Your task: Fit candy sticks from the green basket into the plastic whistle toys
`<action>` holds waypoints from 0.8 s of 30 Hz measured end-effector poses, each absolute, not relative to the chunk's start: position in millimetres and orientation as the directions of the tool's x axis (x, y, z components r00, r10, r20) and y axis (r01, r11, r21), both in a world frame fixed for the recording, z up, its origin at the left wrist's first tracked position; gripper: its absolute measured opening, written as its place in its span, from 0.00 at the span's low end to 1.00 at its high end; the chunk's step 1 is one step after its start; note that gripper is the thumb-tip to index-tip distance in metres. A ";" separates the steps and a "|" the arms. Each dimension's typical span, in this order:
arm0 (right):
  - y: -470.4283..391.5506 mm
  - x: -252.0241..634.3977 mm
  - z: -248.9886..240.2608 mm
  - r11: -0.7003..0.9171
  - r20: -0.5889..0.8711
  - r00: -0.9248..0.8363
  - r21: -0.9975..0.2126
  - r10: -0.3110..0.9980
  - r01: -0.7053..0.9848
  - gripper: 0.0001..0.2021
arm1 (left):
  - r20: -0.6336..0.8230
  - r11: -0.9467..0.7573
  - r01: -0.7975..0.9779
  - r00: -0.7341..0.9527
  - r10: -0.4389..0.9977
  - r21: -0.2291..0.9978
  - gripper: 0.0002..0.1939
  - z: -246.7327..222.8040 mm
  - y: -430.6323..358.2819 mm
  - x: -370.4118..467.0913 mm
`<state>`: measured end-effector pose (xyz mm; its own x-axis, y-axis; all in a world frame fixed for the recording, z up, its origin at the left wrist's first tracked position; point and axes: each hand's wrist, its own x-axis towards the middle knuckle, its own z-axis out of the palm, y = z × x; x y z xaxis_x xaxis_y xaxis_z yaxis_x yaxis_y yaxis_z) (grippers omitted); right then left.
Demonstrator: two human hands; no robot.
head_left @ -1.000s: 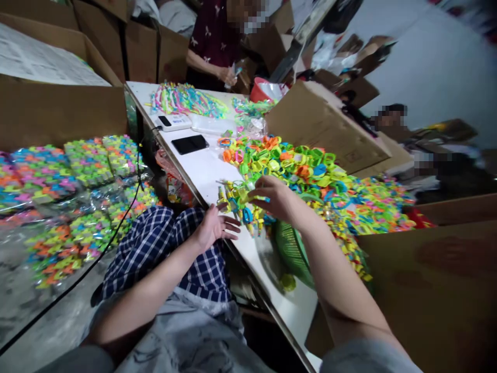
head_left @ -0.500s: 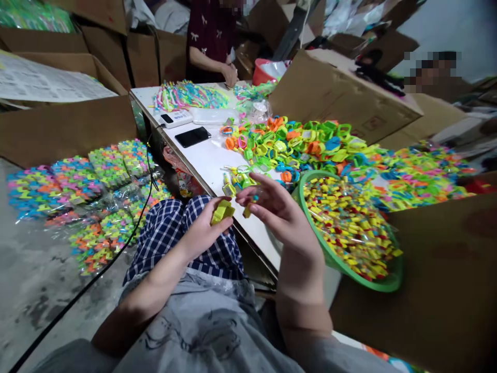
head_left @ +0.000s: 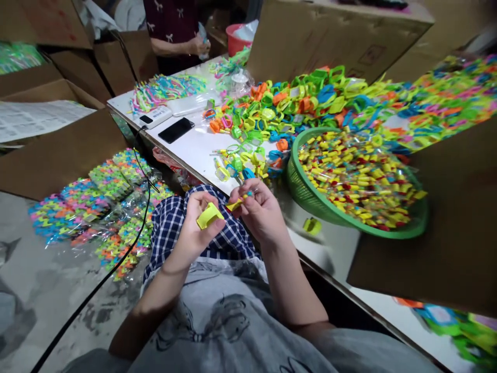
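My left hand [head_left: 196, 228] is closed on a yellow-green plastic piece [head_left: 209, 215] above my lap. Just to its right, my right hand [head_left: 258, 210] pinches a small yellow item [head_left: 234, 204] with a bluish bit by the fingertips. The two held pieces are close together but apart. A green basket [head_left: 330, 210] full of small wrapped yellow and red pieces stands right of my right hand. Beyond my hands lies a heap of bright plastic bands [head_left: 272, 109]. One yellow-green piece [head_left: 311, 226] lies alone on the table beside the basket.
A black phone [head_left: 176, 130] and a white device [head_left: 156, 117] lie on the white table [head_left: 194, 150]. A person [head_left: 174, 31] stands at its far end. Cardboard boxes [head_left: 306, 39] surround it. Bagged colourful pieces [head_left: 73, 207] and a black cable [head_left: 101, 282] are at left.
My right hand has closed its fingers round the small yellow item and turned toward the left hand. The view has shifted, showing a lone piece by the basket.
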<state>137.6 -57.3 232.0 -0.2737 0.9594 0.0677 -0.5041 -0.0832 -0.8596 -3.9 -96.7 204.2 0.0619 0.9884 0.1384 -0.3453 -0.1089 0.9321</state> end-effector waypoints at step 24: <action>-69.3 136.7 208.1 0.063 0.035 0.059 -0.802 0.998 -0.594 0.21 | -0.086 0.042 -0.540 -0.058 0.995 0.841 0.19 208.5 -82.9 17.6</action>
